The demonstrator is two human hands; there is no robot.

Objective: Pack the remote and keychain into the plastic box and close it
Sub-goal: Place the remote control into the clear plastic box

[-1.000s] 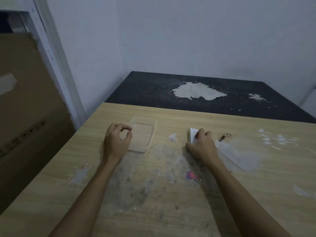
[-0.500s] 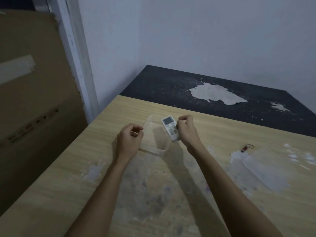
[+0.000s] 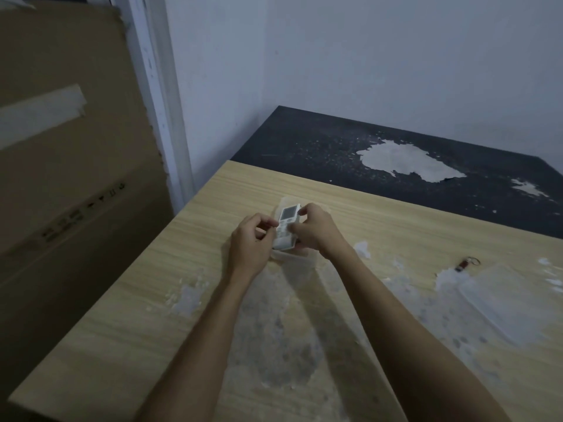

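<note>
At nine o'clock, a cardboard box with unreadable dark shipping marks; at centre, left hand pinching and right hand grasping a white remote, print illegible, over the clear plastic box; at three o'clock, keychain beside lid on table.

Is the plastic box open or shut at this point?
Open. The box has no lid on; the clear lid lies apart on the table, near the keychain.
</note>
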